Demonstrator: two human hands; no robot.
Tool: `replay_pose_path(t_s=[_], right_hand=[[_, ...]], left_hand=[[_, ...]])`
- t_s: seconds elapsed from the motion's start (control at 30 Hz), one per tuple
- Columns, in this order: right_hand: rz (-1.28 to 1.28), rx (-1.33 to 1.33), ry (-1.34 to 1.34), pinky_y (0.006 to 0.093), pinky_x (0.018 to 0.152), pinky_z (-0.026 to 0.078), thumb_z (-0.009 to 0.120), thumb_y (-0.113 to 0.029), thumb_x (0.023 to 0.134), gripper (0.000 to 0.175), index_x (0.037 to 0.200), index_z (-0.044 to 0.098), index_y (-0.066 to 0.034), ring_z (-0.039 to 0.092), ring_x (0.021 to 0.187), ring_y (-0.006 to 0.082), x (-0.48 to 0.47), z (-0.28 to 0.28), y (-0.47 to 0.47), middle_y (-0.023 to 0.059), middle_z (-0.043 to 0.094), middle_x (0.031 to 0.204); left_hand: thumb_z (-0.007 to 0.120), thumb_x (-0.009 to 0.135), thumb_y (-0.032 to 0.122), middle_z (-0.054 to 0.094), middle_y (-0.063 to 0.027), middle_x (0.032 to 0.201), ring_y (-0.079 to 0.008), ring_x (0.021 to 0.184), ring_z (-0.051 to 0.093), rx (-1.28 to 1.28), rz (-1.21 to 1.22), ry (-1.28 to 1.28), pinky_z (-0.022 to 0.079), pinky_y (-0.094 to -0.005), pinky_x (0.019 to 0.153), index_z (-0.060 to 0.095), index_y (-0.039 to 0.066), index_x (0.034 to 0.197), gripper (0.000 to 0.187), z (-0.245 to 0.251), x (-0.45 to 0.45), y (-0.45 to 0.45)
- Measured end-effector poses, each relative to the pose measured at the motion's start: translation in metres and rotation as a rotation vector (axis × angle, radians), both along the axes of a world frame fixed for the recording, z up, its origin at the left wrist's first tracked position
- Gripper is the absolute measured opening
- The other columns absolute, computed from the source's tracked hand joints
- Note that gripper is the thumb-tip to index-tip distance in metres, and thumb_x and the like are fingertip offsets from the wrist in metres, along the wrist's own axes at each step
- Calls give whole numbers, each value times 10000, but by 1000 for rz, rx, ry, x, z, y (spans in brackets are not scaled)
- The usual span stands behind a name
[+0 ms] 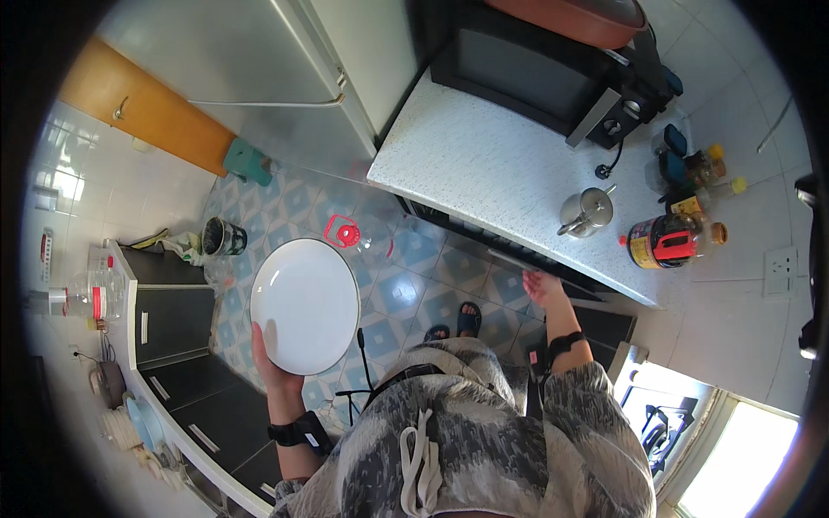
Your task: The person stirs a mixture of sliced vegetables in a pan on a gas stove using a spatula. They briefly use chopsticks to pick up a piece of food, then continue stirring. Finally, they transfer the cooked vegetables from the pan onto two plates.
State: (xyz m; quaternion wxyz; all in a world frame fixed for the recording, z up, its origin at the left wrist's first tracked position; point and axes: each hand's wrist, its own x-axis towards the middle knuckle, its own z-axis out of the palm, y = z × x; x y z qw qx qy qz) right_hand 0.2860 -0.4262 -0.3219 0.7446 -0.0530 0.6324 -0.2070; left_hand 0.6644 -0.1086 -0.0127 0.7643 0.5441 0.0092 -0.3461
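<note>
A large round white plate point(309, 304) with a thin dark rim is held by my left hand point(275, 366). The thumb lies over its upper face, and the fingers are hidden beneath it. My right hand point(547, 289) reaches down below the counter, its fingers curled at the bar handle point(508, 258) of a dark cabinet drawer. Behind that handle, a dark gap with a rack point(453, 223) shows under the counter edge. Part of the grip is hard to make out.
The speckled white countertop point(466, 142) carries a black microwave point(524, 78), a metal pot point(586, 212) and several bottles, including a large sauce bottle point(673, 241). A clear jug with a red handle point(346, 233) and a bin point(224, 237) stand on the tiled floor. A gas stove point(659, 430) is at lower right.
</note>
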Motion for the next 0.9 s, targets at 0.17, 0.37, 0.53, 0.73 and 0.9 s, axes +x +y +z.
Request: replay_pose_path(t_s=[0.17,0.37,0.53,0.73,0.9], right_hand=[[-5,-172,-4,336,816,511,514,-221,942,216,1088,567,-70,626,922,176,13,9,-40,71,647,1050],[89,-321,166,360,798,509,504,-110,911,341,1250,495,-74,626,939,216,22,60,16,97,635,1109],[307,-681,227,284,677,523,565,-151,901,273,1113,602,17,650,761,153,-22,123,152,90,682,908],[-90,-560,520,265,732,524,582,-181,912,281,1096,615,28,650,806,143,-97,201,328,94,683,913],[-450,-483,665,246,735,508,575,-167,919,267,1115,615,9,645,828,133,-117,248,449,88,681,956]], left_hand=[[360,975,434,492,-135,1315,-276,1156,525,-70,-90,95,444,-411,956,374,28,1364,563,-2,-3,-11],[414,964,418,495,-130,1311,-275,1165,516,-6,-272,26,444,-411,958,389,18,1351,556,-20,0,-49],[432,953,396,481,-136,1334,-296,1199,487,-121,-645,211,393,-438,1013,401,22,1353,548,-20,-16,-112],[363,974,408,484,-125,1327,-264,1190,492,-162,-1147,261,391,-399,997,394,22,1354,542,-7,-108,-181],[359,980,403,505,-124,1308,-252,1192,497,-161,-1569,333,394,-380,1002,389,8,1354,545,5,-212,-202]])
